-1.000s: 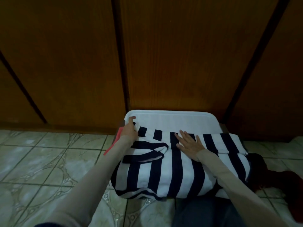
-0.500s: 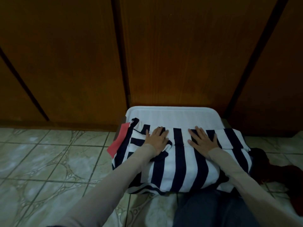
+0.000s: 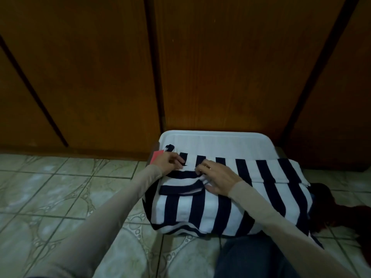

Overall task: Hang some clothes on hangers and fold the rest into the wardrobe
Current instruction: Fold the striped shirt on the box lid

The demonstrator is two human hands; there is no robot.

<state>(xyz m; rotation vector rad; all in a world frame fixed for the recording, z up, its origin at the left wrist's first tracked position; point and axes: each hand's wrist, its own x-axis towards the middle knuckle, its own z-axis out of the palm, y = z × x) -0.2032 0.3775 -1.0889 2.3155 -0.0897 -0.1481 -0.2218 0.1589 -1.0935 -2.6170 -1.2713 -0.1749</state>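
Note:
A navy-and-white striped shirt (image 3: 224, 209) lies partly folded on a white box lid (image 3: 216, 140) on the floor, its near edge hanging over the front. My left hand (image 3: 170, 163) pinches the fabric at the shirt's upper left, near the collar. Close beside it, my right hand (image 3: 216, 177) has its fingers curled into a fold of a navy-edged part of the shirt. Both hands rest on the cloth, a few centimetres apart. The closed brown wardrobe doors (image 3: 220, 63) rise right behind the box.
A red cloth (image 3: 156, 156) pokes out under the shirt at the left. Dark clothes (image 3: 341, 209) lie on the tiled floor (image 3: 60, 197) to the right. My knee in dark trousers (image 3: 251, 257) is at the bottom.
Both hands were lying flat and apart on the shirt. Now they have drawn together toward the upper left and closed their fingers on the fabric.

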